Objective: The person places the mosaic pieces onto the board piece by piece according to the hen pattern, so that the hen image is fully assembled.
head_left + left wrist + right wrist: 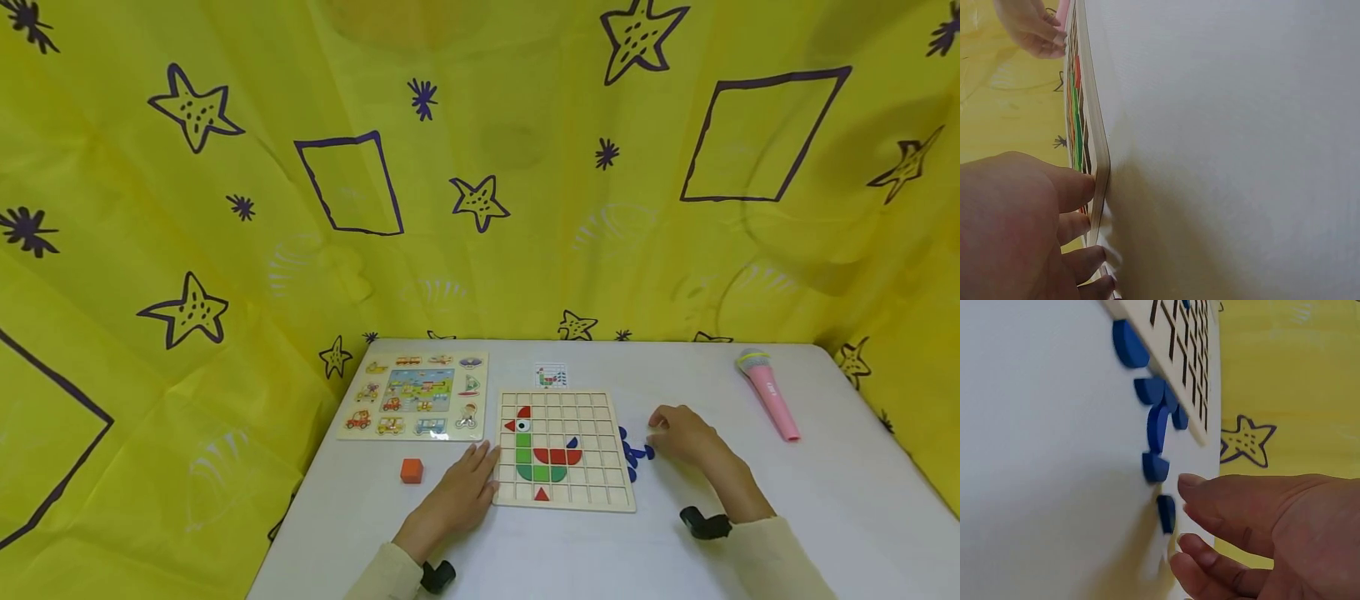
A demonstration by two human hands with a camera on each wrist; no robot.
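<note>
A wooden grid board [600, 492] lies on the table, bearing red, green and blue pieces that form a bird-like figure. My left hand [465, 487] rests against the board's left edge; in the left wrist view its fingertips [1079, 187] touch the rim. Off the right edge lie several small blue pieces [632, 475]. My right hand [686, 433] hovers just beyond them, fingers loosely bent. In the right wrist view, the nearest blue piece [1166, 514] sits just off the thumb tip, and nothing shows between the fingers. A red triangle [542, 495] lies low on the board.
Behind the board is a small picture card [551, 376] showing a similar figure. A vehicle puzzle board [375, 379] lies at the back left, an orange cube [411, 471] in front of it. At the back right lies a pink toy microphone [772, 398]. A yellow curtain [480, 275] surrounds the table.
</note>
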